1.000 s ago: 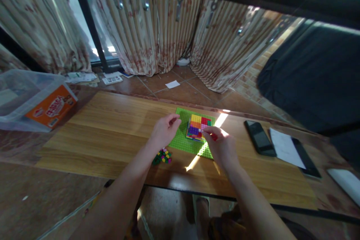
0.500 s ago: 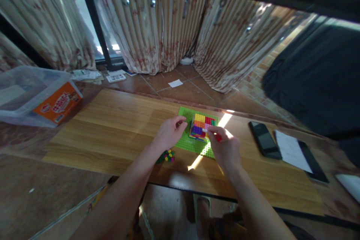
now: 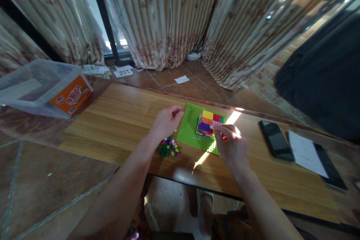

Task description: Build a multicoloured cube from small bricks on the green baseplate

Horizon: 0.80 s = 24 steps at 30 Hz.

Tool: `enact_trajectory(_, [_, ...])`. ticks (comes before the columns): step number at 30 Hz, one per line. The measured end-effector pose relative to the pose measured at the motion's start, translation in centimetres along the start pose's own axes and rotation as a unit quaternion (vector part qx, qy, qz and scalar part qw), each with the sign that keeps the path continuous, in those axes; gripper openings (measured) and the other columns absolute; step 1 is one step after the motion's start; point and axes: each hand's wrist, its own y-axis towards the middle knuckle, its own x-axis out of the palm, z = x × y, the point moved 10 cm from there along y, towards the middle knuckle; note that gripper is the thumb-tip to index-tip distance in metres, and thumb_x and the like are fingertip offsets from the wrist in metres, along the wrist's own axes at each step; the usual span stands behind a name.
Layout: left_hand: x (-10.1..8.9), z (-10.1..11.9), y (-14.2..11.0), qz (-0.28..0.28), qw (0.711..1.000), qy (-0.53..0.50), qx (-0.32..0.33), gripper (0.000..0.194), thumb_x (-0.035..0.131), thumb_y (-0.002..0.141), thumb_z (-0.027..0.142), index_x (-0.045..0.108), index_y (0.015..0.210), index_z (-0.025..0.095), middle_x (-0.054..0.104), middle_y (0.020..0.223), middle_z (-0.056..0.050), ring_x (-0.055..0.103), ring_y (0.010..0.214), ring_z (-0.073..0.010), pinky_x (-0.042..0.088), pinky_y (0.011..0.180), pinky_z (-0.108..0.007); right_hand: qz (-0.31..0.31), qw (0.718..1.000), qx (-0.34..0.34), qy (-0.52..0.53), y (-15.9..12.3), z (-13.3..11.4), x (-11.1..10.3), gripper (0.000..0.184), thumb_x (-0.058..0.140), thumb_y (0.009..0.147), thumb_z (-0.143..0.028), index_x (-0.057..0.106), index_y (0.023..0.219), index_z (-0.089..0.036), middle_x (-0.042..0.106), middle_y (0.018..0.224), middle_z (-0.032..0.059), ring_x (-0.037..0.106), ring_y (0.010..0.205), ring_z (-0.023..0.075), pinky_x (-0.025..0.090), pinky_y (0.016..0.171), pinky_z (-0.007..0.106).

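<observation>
A block of stacked toy bricks (image 3: 207,117), in yellow, orange, red, purple and pink, stands on a green studded baseplate (image 3: 189,120). My right hand (image 3: 232,144) pinches at the near right of the stack. A small white brick (image 3: 212,127) shows at its fingertips, against the stack's top. Something red shows beneath these fingers; whether it is held, I cannot tell. Just off the baseplate's left edge hovers my left hand (image 3: 165,123), its fingers loosely curled, with a gap between thumb and forefinger. Below it lies a pile of small loose bricks (image 3: 169,148), mostly dark green.
The wooden tabletop (image 3: 126,120) extends to both sides. To the right lie a black phone (image 3: 275,140), a white paper sheet (image 3: 306,153) and a dark flat device (image 3: 332,167) partly under it. A clear plastic bin (image 3: 36,101) stands at the left, beyond the table's end.
My left hand has drawn back from over the baseplate's left edge, uncovering more of the loose brick pile. My right hand keeps its pinch at the stack. The camera view has shifted.
</observation>
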Motion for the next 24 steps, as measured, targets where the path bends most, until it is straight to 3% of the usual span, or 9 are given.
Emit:
enact_trajectory(8, [-1.6, -1.2, 0.3, 0.035, 0.999, -0.01, -0.014, 0.023, 0.053, 0.085, 0.025, 0.065, 0.101, 0.015, 0.071, 0.091, -0.006, 0.064, 0.079, -0.0142, 0.05, 0.072, -0.026, 0.018, 0.999, -0.026, 0.041, -0.1, -0.1, -0.1, 0.019, 0.053, 0.085, -0.026, 0.071, 0.081, -0.021, 0.069, 0.087, 0.0045, 0.064, 0.073, 0.0162, 0.051, 0.064, 0.028])
enact_trajectory(16, [-1.7, -1.2, 0.1, 0.042, 0.999, -0.024, -0.009, 0.022, 0.053, 0.084, 0.025, 0.065, 0.1, 0.015, 0.071, 0.091, -0.006, 0.064, 0.079, -0.0141, 0.05, 0.072, -0.025, 0.006, 0.999, -0.026, 0.04, -0.1, -0.1, -0.1, 0.019, 0.052, 0.086, -0.028, 0.07, 0.084, -0.022, 0.069, 0.089, 0.0039, 0.065, 0.075, 0.0165, 0.052, 0.066, 0.029])
enact_trajectory(21, [-2.2, -1.6, 0.2, 0.054, 0.998, -0.031, -0.013, 0.023, 0.054, 0.084, 0.026, 0.065, 0.101, 0.015, 0.071, 0.09, -0.006, 0.065, 0.079, -0.0144, 0.05, 0.072, -0.026, 0.055, 0.993, -0.049, 0.087, -0.5, -2.9, -1.1, 0.017, 0.052, 0.087, -0.024, 0.067, 0.095, -0.023, 0.069, 0.09, 0.0036, 0.065, 0.079, 0.0148, 0.053, 0.073, 0.029])
enact_trajectory(24, [-2.3, -1.7, 0.3, 0.052, 0.998, -0.033, -0.014, 0.023, 0.053, 0.084, 0.026, 0.065, 0.101, 0.015, 0.071, 0.089, -0.006, 0.065, 0.078, -0.0141, 0.05, 0.072, -0.025, -0.026, 0.988, -0.083, 0.126, -0.9, -5.6, 1.9, 0.018, 0.05, 0.088, -0.023, 0.067, 0.094, -0.022, 0.068, 0.09, 0.0035, 0.065, 0.079, 0.0141, 0.053, 0.074, 0.027])
